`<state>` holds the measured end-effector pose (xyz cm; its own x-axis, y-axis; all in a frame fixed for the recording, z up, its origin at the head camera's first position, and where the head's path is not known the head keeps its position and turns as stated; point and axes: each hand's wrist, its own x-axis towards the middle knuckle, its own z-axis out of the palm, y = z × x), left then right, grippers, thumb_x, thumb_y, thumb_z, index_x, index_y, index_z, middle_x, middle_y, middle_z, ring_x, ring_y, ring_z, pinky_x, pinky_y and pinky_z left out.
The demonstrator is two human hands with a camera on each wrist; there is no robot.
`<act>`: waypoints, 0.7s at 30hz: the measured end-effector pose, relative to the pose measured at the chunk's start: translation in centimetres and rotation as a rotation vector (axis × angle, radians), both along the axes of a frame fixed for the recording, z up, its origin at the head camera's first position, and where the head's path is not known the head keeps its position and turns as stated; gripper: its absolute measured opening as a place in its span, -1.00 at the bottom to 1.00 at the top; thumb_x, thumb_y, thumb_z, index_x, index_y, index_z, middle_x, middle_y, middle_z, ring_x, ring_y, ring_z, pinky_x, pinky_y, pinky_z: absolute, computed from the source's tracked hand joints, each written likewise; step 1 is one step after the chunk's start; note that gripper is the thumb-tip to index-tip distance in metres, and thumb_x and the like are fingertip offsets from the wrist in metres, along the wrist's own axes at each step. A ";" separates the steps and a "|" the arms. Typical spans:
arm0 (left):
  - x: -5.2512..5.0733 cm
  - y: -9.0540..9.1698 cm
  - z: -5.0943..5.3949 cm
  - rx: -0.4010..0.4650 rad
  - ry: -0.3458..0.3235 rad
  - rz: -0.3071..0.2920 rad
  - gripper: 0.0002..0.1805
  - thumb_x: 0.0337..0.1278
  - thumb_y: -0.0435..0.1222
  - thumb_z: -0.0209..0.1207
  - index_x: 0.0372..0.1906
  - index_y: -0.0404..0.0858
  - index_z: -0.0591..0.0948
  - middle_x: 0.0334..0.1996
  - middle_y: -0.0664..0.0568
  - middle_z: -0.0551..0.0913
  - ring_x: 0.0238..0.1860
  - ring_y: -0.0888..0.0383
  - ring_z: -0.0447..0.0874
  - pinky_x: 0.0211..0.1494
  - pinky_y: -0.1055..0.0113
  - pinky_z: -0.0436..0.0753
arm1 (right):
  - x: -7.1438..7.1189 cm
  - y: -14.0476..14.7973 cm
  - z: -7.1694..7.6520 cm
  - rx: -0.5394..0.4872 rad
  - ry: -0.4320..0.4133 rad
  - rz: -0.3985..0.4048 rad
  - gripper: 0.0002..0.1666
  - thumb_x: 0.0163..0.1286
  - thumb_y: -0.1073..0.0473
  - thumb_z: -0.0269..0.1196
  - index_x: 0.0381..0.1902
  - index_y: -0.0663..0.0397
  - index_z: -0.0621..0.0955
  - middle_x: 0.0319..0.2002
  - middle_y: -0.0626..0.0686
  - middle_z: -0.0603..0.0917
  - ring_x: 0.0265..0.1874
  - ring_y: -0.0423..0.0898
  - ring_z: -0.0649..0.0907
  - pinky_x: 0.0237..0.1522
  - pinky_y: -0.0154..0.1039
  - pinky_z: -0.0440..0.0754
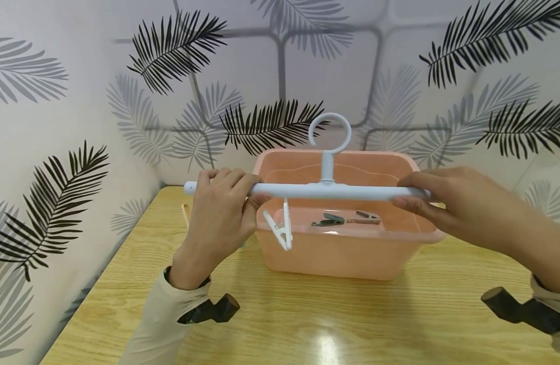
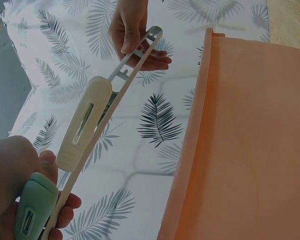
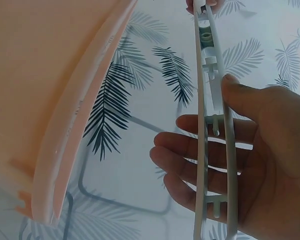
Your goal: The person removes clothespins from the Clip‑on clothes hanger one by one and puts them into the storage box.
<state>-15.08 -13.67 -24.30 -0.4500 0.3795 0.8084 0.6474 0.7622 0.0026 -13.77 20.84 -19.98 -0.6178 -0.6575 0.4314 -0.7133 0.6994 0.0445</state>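
A pale blue-white clothes hanger (image 1: 298,190), with a ring hook on top, is held level over the front of a peach tub (image 1: 335,253). My left hand (image 1: 222,215) grips the bar near its left end. Near its right end, the bar lies between the thumb and fingers of my right hand (image 1: 462,208). Beside my left hand, a white clip (image 1: 280,228) hangs below the bar. The left wrist view shows this cream-white clip (image 2: 85,125) and a green clip (image 2: 36,207) by my left fingers. From the right wrist, the hanger's underside shows short pegs.
Inside the tub lie a dark green clip (image 1: 329,219) and a greyish clip (image 1: 364,218). Tub and hands are over a wood-grain table (image 1: 280,314), before a leaf-patterned wall (image 1: 243,66). Behind my left hand, a small yellow thing (image 1: 185,214) is mostly hidden.
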 end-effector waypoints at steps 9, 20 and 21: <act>0.0 0.0 -0.2 -0.001 0.009 0.006 -0.77 0.16 -0.22 0.27 -0.28 -0.34 0.67 -0.41 -0.07 0.65 -0.33 -0.04 0.57 -0.08 -0.03 0.40 | 0.4 -0.2 -0.6 0.009 0.040 -0.060 -0.75 0.34 -0.04 0.26 -0.17 -0.01 0.60 -0.55 -0.20 0.48 -0.63 -0.28 0.35 -0.59 -0.26 0.34; -0.1 0.2 -0.3 -0.010 -0.003 0.005 -0.77 0.15 -0.21 0.29 -0.27 -0.33 0.67 -0.38 -0.05 0.68 -0.31 -0.02 0.60 -0.01 -0.06 0.39 | 0.6 -0.2 -1.9 -0.005 0.130 -0.092 -0.75 0.43 -0.08 0.14 -0.24 -0.04 0.51 -0.62 -0.16 0.37 -0.66 -0.20 0.31 -0.65 -0.23 0.27; -0.1 0.2 -0.3 -0.011 -0.006 0.006 -0.78 0.16 -0.21 0.29 -0.27 -0.33 0.67 -0.38 -0.05 0.68 -0.32 -0.02 0.59 -0.01 -0.06 0.39 | 0.6 -0.3 -2.0 -0.006 0.139 -0.093 -0.74 0.44 -0.09 0.13 -0.25 -0.03 0.51 -0.62 -0.16 0.37 -0.66 -0.20 0.31 -0.65 -0.23 0.26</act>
<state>-15.19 -13.45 -24.60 -0.4569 0.3854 0.8017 0.6428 0.7660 -0.0020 -13.15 20.59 -21.94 -0.6100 -0.5977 0.5202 -0.6329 0.7626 0.1340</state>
